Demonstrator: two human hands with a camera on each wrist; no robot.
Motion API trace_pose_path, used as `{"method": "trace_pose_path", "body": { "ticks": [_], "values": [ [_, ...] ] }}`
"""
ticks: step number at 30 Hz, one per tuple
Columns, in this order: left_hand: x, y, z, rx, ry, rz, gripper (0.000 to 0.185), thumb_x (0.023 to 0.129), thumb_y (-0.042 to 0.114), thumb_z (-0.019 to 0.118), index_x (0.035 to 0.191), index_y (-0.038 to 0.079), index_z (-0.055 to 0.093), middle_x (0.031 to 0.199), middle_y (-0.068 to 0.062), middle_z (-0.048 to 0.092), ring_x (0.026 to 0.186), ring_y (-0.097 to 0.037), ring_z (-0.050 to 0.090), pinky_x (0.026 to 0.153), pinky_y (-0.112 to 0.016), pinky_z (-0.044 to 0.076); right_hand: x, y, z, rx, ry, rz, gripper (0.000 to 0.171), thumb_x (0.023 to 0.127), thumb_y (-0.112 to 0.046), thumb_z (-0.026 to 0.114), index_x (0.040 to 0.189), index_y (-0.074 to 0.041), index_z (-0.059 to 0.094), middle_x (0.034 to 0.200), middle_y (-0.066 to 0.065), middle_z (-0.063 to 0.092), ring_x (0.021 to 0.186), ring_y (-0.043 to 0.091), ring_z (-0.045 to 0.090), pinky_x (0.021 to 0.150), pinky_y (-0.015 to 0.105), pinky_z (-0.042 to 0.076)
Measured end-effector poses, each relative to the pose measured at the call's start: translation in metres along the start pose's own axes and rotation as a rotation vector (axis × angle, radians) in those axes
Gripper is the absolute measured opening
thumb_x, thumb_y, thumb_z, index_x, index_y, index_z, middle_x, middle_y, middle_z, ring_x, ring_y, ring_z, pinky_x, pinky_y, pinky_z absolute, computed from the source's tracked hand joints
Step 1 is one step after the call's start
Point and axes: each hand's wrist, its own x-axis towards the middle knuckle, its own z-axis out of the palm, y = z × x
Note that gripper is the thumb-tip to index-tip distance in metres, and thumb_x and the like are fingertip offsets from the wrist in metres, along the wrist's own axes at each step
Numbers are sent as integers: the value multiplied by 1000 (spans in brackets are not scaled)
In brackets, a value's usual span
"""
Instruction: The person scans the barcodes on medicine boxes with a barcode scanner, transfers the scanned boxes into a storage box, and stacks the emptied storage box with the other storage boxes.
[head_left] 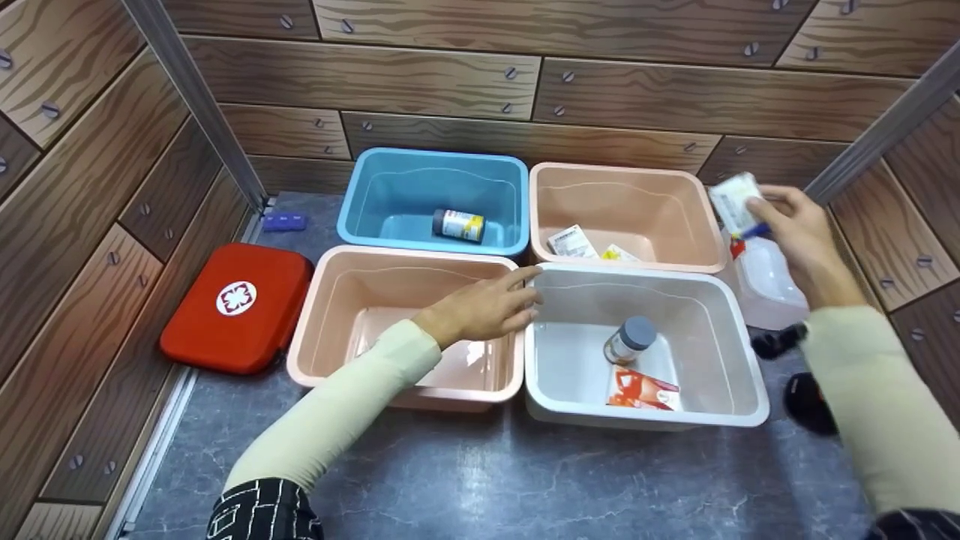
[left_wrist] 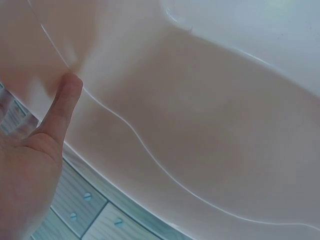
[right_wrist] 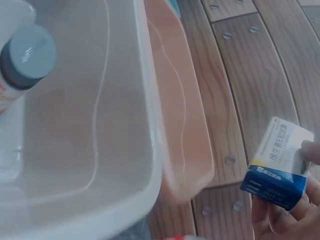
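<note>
A grey marbled floor (head_left: 465,480) carried four tubs set close in a square: a blue tub (head_left: 360,202), a far pink tub (head_left: 697,225), a near pink tub (head_left: 315,322) and a white tub (head_left: 735,375). A red case (head_left: 236,307) lay left of them, a small blue box (head_left: 284,222) behind it, a clear container (head_left: 772,285) at right.

The print on the small box (right_wrist: 277,162) is too blurred to read, and the lower picture edge cuts off the right hand (right_wrist: 287,215) holding it. The left arm covers part of the near pink tub's floor (head_left: 480,360). Two black objects (head_left: 795,375) (beside the white tub) sit half behind the right sleeve.
</note>
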Motion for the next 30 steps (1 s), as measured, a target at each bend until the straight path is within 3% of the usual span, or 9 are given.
{"method": "trace_pose_path", "body": {
  "ticks": [6,12,18,22,26,30],
  "values": [
    [0,0,0,7,-2,6,39,116,36,46,145,17,62,178,-12,30,135,-33,66,111,-47,58,26,3,39,-82,-72,43,20,105,-12,73,122,-15,64,92,-18,77,83,0,71,76,14,58],
    [0,-1,-2,18,-13,1,40,116,36,45,147,17,61,178,-11,29,134,-33,67,110,-48,58,46,20,70,-385,-172,95,34,110,-21,65,140,-8,55,96,-24,69,83,-2,70,74,18,58],
    [1,0,0,29,-17,-4,40,116,37,45,147,17,61,179,-11,29,133,-33,67,109,-48,59,54,49,97,-563,-248,80,47,112,-19,60,147,9,47,126,17,65,83,1,67,67,16,55],
    [2,1,2,25,-14,10,39,116,37,45,145,17,61,178,-11,29,133,-33,67,109,-48,58,50,60,107,-743,-281,68,44,111,-18,60,143,12,51,137,36,61,100,21,69,71,16,52],
    [1,0,2,16,-3,10,39,117,37,45,144,17,63,178,-11,31,135,-33,66,110,-49,57,51,68,111,-904,-297,38,38,108,-17,60,132,12,59,130,36,66,114,41,64,85,32,51],
    [0,-1,0,17,3,3,39,117,37,45,145,17,63,177,-10,31,134,-33,67,110,-49,57,64,82,110,-934,-261,16,37,104,-16,55,130,11,60,125,33,67,114,43,62,101,54,52]
  ]
}}
